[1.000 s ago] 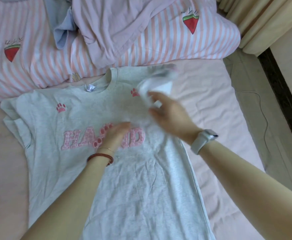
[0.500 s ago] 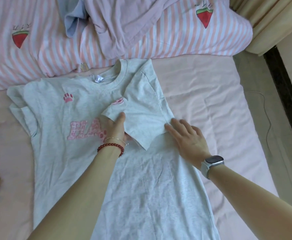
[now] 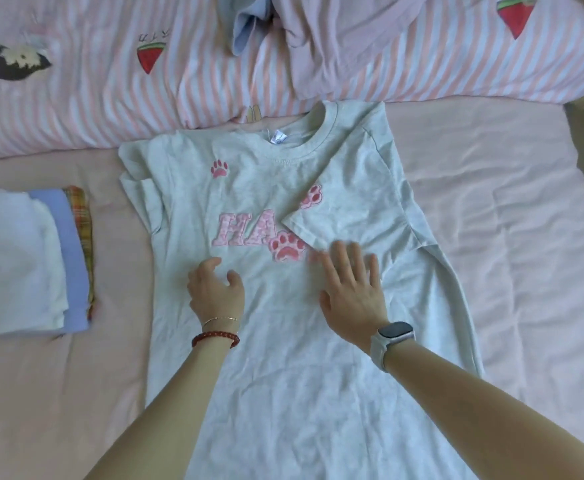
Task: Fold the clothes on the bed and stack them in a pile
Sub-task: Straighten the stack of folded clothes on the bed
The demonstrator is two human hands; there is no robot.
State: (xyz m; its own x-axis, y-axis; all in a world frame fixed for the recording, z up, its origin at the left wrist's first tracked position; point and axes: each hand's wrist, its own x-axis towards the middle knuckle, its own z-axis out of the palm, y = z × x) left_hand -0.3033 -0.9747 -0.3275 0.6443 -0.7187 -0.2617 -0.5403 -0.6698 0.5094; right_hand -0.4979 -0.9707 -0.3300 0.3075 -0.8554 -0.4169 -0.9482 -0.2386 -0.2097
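— Where is the grey T-shirt (image 3: 283,358)?
— Spread face-up mid-bed on the pink sheet (image 3: 526,237), collar toward the striped duvet (image 3: 110,98) at the far edge, its right sleeve (image 3: 346,209) folded inward over the pink lettering.
— And the hands?
— Right hand (image 3: 351,289) lies flat, fingers straight, pressing below that sleeve. Left hand (image 3: 216,289) hangs loosely curled over the shirt, grasping nothing.
— The pile?
— Folded clothes (image 3: 27,261) by the left edge.

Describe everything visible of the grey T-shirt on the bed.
The grey T-shirt is a light heathered knit that lies face up and flat on the pink sheet, collar toward the striped duvet. Pink letters "HA" and paw prints show. Its right sleeve is folded in over the lettering; the other sleeve lies crumpled. The right hand is spread on it; the left hand is loosely curled above it.
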